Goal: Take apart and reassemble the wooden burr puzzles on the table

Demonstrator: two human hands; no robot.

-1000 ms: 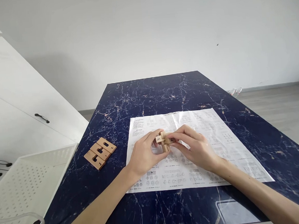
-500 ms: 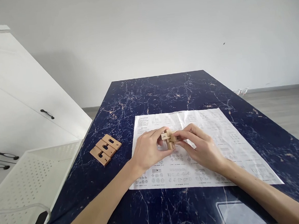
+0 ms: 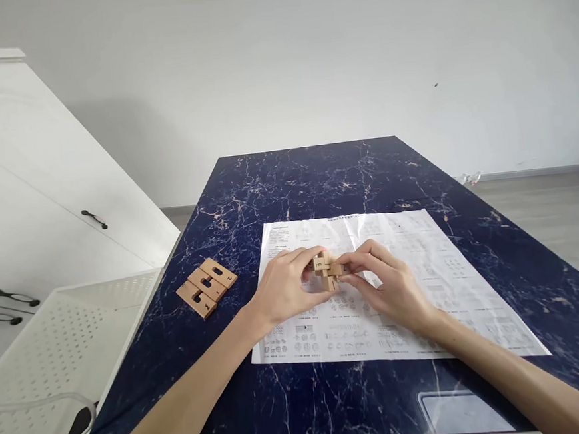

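Between my two hands is a wooden interlocking puzzle (image 3: pixel 328 273), made of pale crossed blocks with numbers on their ends. My left hand (image 3: pixel 285 285) is closed round its left side, thumb at the bottom and fingers over the top. With thumb and fingertips, my right hand (image 3: pixel 387 283) pinches the block that sticks out to the right. Both hands are over a printed instruction sheet (image 3: pixel 423 253) with rows of small diagrams. Left of my hands lie three flat wooden pieces (image 3: pixel 207 287), numbered and slotted, side by side.
The dark blue marble-patterned table (image 3: pixel 311 182) carries everything. A white cabinet (image 3: pixel 55 168) with black handles stands at the left, beside a white perforated basket (image 3: pixel 43 343) with a pale cable (image 3: pixel 78 397). A pale rectangle (image 3: pixel 465 412) shows at the near table edge.
The view has shifted very slightly. The puzzle seems turned a little in my fingers; both hands keep their grip and place.
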